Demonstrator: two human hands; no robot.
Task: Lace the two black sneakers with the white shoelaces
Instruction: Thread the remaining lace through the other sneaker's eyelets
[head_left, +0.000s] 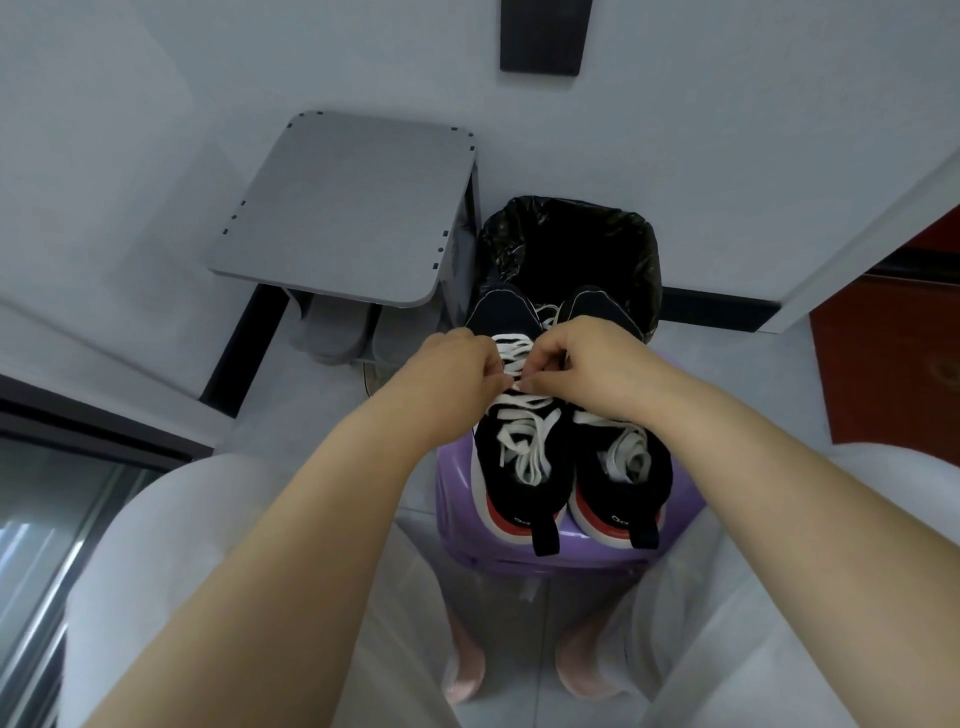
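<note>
head view showed two black sneakers side by side on a purple stool (457, 491), toes pointing away. the left hand (457, 371) and right hand (587, 358) met over the left sneaker (556, 467), fingers curled, both pinching its white shoelace (511, 345) midway up the eyelets. the right sneaker (657, 478) held its loose lace (628, 457) bunched in the opening. a black-lined bin (571, 239) stood just beyond.

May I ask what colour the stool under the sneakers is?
The plastic stool is purple; head view.
</note>
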